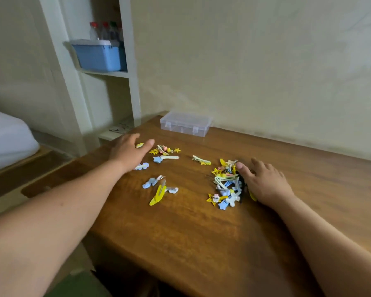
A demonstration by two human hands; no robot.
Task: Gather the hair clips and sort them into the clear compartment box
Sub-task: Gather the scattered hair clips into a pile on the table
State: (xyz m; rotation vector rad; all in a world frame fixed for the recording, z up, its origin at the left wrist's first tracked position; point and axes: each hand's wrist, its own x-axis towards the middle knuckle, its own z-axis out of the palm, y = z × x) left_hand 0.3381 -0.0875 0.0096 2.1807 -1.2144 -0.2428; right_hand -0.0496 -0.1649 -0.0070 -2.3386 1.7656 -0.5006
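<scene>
Several yellow, blue and white hair clips lie scattered on the wooden table (180, 232). The biggest heap of clips (226, 185) sits right of centre. My right hand (263, 183) lies flat against the heap's right side, fingers straight and touching it. A smaller group of clips (165, 154) lies further left, with a long yellow clip (157, 195) and blue ones nearer me. My left hand (130, 153) rests flat at the table's left side, fingers extended, a small yellow clip (139, 145) just beside its fingers. The clear compartment box (185, 123) stands closed at the table's far edge by the wall.
A white shelf unit (107, 73) stands to the left past the table, holding a blue basket (98, 56) and bottles. A bed with white bedding (7, 138) is at far left. The wall runs right behind the table.
</scene>
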